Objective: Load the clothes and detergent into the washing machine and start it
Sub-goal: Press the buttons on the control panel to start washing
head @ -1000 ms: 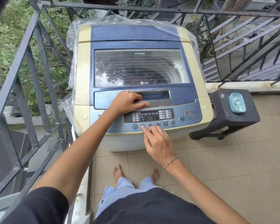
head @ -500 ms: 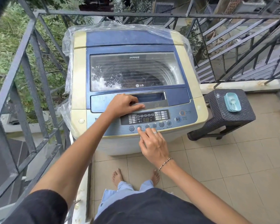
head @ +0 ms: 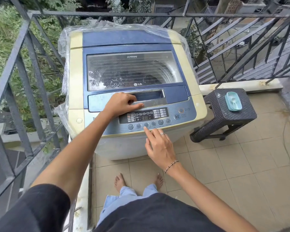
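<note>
While the lid sits shut, hands work the washing machine.
Left hand rests curled on the lid handle; right hand, empty, forefinger seemingly touching a panel button.

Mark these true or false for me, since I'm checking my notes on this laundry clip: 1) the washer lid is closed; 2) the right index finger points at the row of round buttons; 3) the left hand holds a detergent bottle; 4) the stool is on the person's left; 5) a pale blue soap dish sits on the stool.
1) True: the lid of the washing machine lies flat.
2) True: the right hand aims at the round buttons.
3) False: the left hand rests empty by the lid handle.
4) False: the stool stands on the right.
5) True: the soap dish is on it.
</note>
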Available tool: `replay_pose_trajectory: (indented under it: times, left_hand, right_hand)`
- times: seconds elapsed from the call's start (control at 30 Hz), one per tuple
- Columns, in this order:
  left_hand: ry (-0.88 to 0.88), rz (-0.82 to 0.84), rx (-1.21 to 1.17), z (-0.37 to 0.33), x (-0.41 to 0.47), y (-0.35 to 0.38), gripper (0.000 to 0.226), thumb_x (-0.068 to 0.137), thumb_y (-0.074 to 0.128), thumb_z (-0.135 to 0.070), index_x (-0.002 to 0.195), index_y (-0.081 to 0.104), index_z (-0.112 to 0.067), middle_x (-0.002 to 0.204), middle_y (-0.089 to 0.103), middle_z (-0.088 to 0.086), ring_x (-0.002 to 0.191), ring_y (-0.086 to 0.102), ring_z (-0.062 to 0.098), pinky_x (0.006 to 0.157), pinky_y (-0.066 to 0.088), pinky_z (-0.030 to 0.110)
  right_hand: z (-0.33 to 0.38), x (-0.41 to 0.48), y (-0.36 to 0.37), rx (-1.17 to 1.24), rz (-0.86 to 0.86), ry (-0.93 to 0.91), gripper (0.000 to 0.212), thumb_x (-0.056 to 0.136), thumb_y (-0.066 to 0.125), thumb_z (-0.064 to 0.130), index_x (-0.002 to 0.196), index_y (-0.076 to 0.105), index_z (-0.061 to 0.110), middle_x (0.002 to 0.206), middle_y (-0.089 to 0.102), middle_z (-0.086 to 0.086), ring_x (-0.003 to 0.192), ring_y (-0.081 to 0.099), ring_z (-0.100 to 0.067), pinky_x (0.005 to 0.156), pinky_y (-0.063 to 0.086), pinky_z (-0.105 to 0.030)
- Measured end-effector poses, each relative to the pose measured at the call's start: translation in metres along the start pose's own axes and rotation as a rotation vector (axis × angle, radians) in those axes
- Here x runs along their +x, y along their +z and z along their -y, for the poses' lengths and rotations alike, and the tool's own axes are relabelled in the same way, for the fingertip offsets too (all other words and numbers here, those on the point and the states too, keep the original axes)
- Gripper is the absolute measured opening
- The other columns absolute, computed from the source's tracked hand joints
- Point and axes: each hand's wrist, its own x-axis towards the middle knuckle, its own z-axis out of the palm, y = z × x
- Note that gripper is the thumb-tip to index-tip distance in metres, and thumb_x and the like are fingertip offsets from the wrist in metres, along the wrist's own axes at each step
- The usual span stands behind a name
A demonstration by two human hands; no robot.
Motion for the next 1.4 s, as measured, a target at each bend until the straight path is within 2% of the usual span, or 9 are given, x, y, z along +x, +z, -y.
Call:
replay_pose_trajectory:
  times: [0.17, 0.47, 0.63, 0.87, 1.0, 1.1, 1.4]
  left_hand:
    - [-0.012, -0.006, 0.007, 0.001, 0.0, 0.002, 0.044, 0.083, 0.057, -0.063, 0.075, 0.066, -0.021, 0.056, 0.053, -0.003, 0.057, 0.049, 0.019, 0.056, 0.032, 0.027]
    - [0.001, -0.012, 0.017, 0.001, 0.001, 0.003, 0.046, 0.083, 0.053, -0.067, 0.08, 0.069, -0.023, 0.057, 0.053, -0.005, 0.057, 0.05, 0.017, 0.056, 0.031, 0.026]
    - [0.007, -0.027, 0.011, 0.001, 0.001, 0.003, 0.06, 0.076, 0.038, -0.077, 0.077, 0.068, -0.024, 0.054, 0.051, -0.006, 0.054, 0.048, 0.016, 0.051, 0.029, 0.026]
    - [0.009, -0.028, 0.021, 0.001, 0.002, 0.003, 0.061, 0.076, 0.038, -0.077, 0.077, 0.068, -0.023, 0.052, 0.05, -0.006, 0.053, 0.047, 0.015, 0.048, 0.029, 0.019]
    - [0.007, -0.035, 0.04, 0.003, 0.003, 0.006, 0.064, 0.076, 0.037, -0.077, 0.077, 0.069, -0.021, 0.055, 0.056, -0.004, 0.055, 0.05, 0.016, 0.052, 0.031, 0.025]
    - [0.003, -0.04, 0.042, 0.004, 0.003, 0.008, 0.063, 0.076, 0.038, -0.076, 0.079, 0.07, -0.021, 0.057, 0.056, -0.005, 0.056, 0.05, 0.016, 0.056, 0.033, 0.025]
    - [0.005, -0.041, 0.046, 0.006, 0.005, 0.009, 0.058, 0.079, 0.043, -0.073, 0.08, 0.071, -0.022, 0.06, 0.062, -0.001, 0.056, 0.05, 0.015, 0.056, 0.036, 0.026]
  right_hand:
    - [-0.021, -0.005, -0.009, 0.016, -0.08, 0.135, 0.042, 0.083, 0.055, 0.015, 0.125, 0.058, 0.012, 0.085, 0.057, -0.001, 0.082, 0.05, -0.018, 0.068, 0.046, -0.031]
    - [-0.071, -0.009, -0.024, -0.024, -0.155, 0.306, 0.037, 0.085, 0.052, 0.014, 0.12, 0.061, 0.009, 0.085, 0.058, -0.008, 0.079, 0.055, -0.028, 0.07, 0.049, -0.039]
    - [-0.087, 0.0, -0.03, -0.03, -0.14, 0.311, 0.039, 0.083, 0.056, 0.011, 0.122, 0.061, 0.012, 0.082, 0.056, -0.008, 0.078, 0.056, -0.029, 0.068, 0.05, -0.038]
    - [-0.096, 0.013, -0.034, 0.004, -0.122, 0.276, 0.036, 0.084, 0.054, 0.011, 0.118, 0.064, 0.017, 0.078, 0.051, -0.007, 0.075, 0.052, -0.027, 0.063, 0.05, -0.039]
    - [-0.1, 0.017, -0.034, 0.017, -0.135, 0.262, 0.032, 0.085, 0.054, 0.012, 0.113, 0.067, 0.017, 0.077, 0.051, -0.006, 0.075, 0.053, -0.026, 0.063, 0.05, -0.039]
    - [-0.101, 0.018, -0.033, 0.031, -0.134, 0.261, 0.031, 0.084, 0.055, 0.012, 0.112, 0.068, 0.016, 0.076, 0.051, -0.005, 0.074, 0.053, -0.026, 0.064, 0.05, -0.038]
    - [-0.106, 0.025, -0.033, 0.115, -0.093, 0.273, 0.029, 0.082, 0.055, 0.01, 0.107, 0.07, 0.011, 0.077, 0.05, -0.005, 0.073, 0.055, -0.025, 0.06, 0.049, -0.035]
